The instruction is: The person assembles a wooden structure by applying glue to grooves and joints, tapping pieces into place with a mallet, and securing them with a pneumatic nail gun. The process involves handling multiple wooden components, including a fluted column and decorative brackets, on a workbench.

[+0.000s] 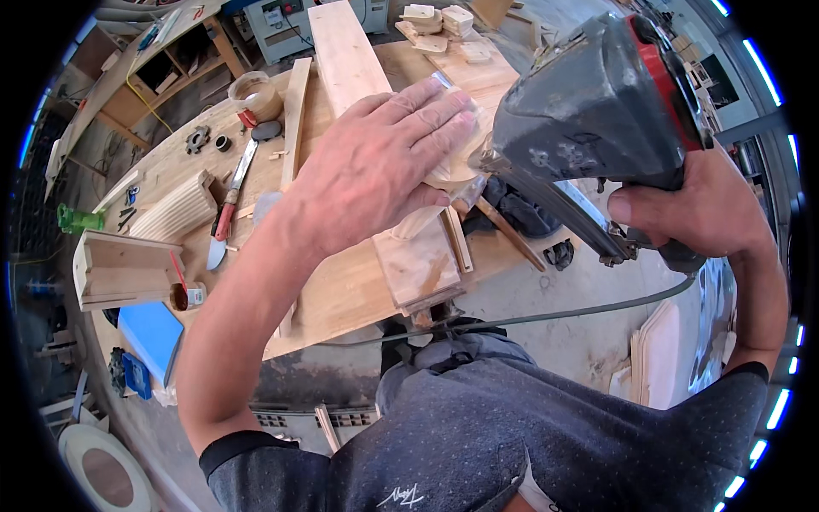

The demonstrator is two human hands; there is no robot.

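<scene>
My left hand (367,166) lies flat with its fingers stretched out, pressing on a pale, curved wooden piece (465,162) that it partly covers. My right hand (712,205) is wrapped round the handle of a dark grey nail gun (567,111) with a red-edged end. The gun's nose is close to the right edge of that wooden piece; whether they touch I cannot tell. A hose (563,314) hangs below the gun's handle and curves leftward past my body. Nearer to me, a wooden board (418,269) sticks out under the piece.
On the wooden workbench (341,299) lie a red-handled knife (229,205), a fluted wooden part (175,212), an open wooden box (128,264) and a small brown jar (181,296). A long plank (345,55) runs away from me. Cut wooden pieces (435,26) are stacked at the back.
</scene>
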